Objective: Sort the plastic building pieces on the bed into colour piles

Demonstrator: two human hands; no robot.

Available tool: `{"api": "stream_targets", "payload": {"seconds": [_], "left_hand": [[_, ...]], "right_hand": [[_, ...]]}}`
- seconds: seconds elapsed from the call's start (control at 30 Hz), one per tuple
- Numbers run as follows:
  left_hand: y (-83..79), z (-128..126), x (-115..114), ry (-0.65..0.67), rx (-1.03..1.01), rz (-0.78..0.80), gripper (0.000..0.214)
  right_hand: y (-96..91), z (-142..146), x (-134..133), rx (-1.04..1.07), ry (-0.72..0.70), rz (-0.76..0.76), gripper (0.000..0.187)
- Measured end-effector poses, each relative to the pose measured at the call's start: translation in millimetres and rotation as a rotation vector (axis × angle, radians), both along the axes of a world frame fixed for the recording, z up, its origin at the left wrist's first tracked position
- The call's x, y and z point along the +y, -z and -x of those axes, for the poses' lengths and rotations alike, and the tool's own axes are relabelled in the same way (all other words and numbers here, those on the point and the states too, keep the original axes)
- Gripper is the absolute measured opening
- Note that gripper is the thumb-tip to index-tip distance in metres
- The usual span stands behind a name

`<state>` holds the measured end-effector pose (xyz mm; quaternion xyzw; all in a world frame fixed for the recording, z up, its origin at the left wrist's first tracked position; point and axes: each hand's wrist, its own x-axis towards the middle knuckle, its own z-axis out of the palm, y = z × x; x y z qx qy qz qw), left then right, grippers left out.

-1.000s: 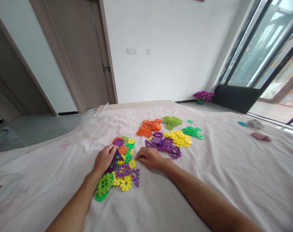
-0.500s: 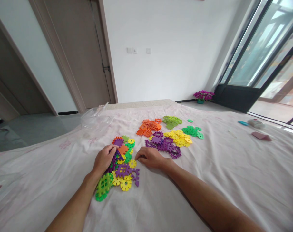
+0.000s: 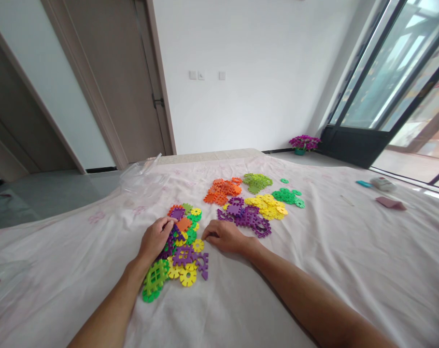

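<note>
My left hand (image 3: 157,238) rests against the left side of a mixed pile of plastic building pieces, its fingers bent together over purple pieces. What they grip, if anything, is hidden. Close to its fingertips lies an orange square piece (image 3: 184,224). On the pile's other side, my right hand (image 3: 224,236) rests on the cloth, fingers curled in and no piece showing in them. A yellow slotted disc (image 3: 198,245) is just left of its fingertips. Nearer me are a purple window piece (image 3: 183,255), a light-green window piece (image 3: 156,276) and a yellow disc (image 3: 188,277).
Beyond my right hand lie colour-grouped heaps: orange (image 3: 222,191), light green (image 3: 257,181), yellow (image 3: 268,206), green (image 3: 288,195) and purple (image 3: 248,216). A clear plastic bag (image 3: 141,176) sits at the back left. A pinkish folded item (image 3: 390,203) lies on the right of the cloth.
</note>
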<state>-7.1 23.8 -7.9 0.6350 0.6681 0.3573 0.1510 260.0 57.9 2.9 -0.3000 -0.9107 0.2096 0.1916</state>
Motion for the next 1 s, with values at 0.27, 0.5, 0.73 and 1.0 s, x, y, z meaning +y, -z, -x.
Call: {"api": "stream_targets", "payload": {"seconds": [0.27, 0.5, 0.73, 1.0], "left_hand": [[0.4, 0.1, -0.6, -0.007, 0.001, -0.004, 0.035], [0.6, 0.1, -0.2, -0.007, -0.005, 0.0, 0.034], [0.2, 0.2, -0.7, -0.002, 0.004, -0.002, 0.034], [-0.4, 0.3, -0.8, 0.008, 0.012, -0.01, 0.035]], "right_hand": [[-0.8, 0.3, -0.2, 0.007, -0.007, -0.007, 0.024], [-0.5, 0.5, -0.4, 0.003, 0.0, 0.0, 0.025], [-3.1, 3.8, -5.9, -0.007, 0.055, 0.008, 0.02], [-21.3, 12.9, -22.0, -0.033, -0.116, 0.022, 0.039]]}}
